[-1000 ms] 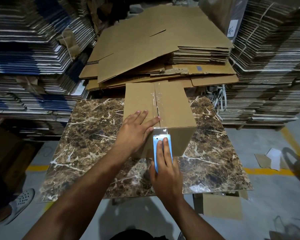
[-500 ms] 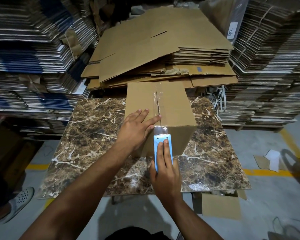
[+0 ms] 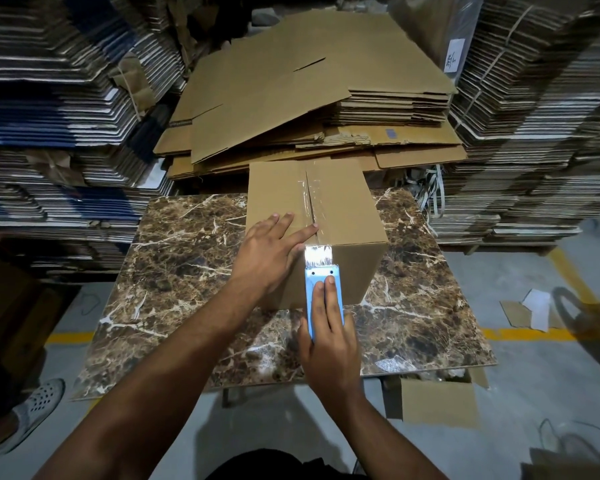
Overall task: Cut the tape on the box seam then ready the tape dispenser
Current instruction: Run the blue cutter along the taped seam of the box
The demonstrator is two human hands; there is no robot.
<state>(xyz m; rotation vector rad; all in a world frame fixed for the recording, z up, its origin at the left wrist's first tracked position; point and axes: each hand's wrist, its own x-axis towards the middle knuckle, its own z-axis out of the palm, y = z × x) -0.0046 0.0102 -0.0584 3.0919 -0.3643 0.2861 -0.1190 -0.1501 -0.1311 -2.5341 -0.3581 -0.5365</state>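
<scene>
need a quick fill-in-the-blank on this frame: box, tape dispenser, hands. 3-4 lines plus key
1. The cardboard box stands on a table with a ____-patterned top.
2. The blue tape dispenser is gripped by the ____ hand.
3. The left hand lies flat on the box's ____ face, beside the taped seam.
4. The dispenser's toothed blade meets the box at its ____ top edge.

Missing words: marble; right; top; near

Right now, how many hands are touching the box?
2. The left hand lies flat on the cardboard box top beside the taped seam; the right hand presses the blue tape dispenser against its near side.
</scene>
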